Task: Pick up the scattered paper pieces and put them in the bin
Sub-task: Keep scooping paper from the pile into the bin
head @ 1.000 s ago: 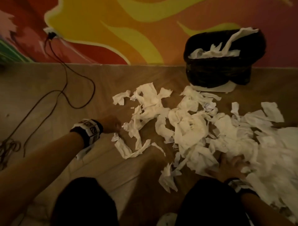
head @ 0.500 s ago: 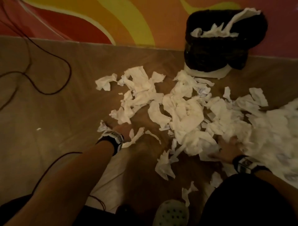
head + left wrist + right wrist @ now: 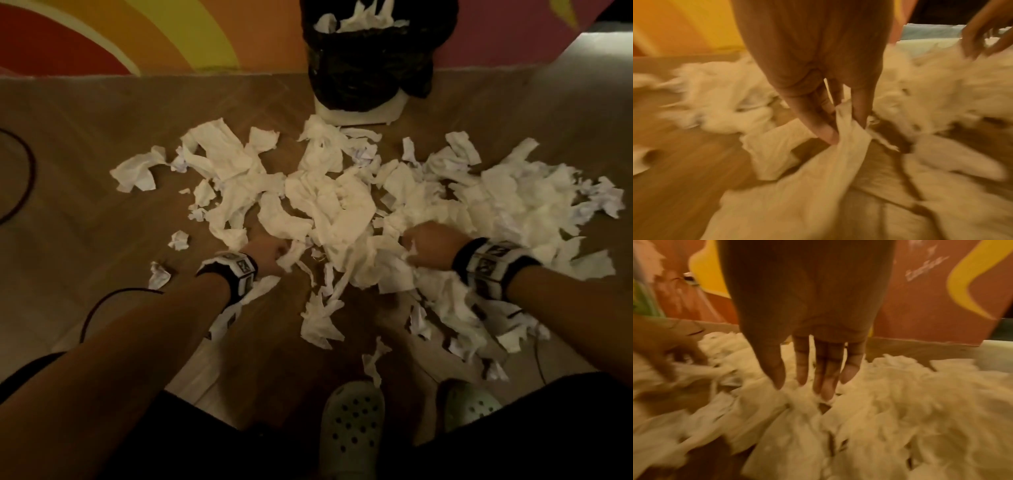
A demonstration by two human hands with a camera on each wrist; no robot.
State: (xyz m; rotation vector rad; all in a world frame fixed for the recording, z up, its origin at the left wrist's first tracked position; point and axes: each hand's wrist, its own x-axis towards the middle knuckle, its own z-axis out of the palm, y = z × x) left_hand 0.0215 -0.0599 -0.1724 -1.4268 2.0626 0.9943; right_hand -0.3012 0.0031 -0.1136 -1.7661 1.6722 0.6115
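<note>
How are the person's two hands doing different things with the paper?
The left hand pinches one strip of paper between thumb and fingers; the right hand has straight fingers pressing down into the big heap. The left hand is at the thin edge of the mess, the right hand in the thick part. Both touch paper on the floor.

Both forearms are bare; the left wrist (image 3: 231, 275) carries a black band with white blocks bearing black square markings; the right wrist (image 3: 493, 267) wears a matching band; dark shorts (image 3: 239, 455) cover the thighs; the feet are in pale clogs (image 3: 351, 431) pierced with round holes, the second clog (image 3: 474, 404) partly hidden.
</note>
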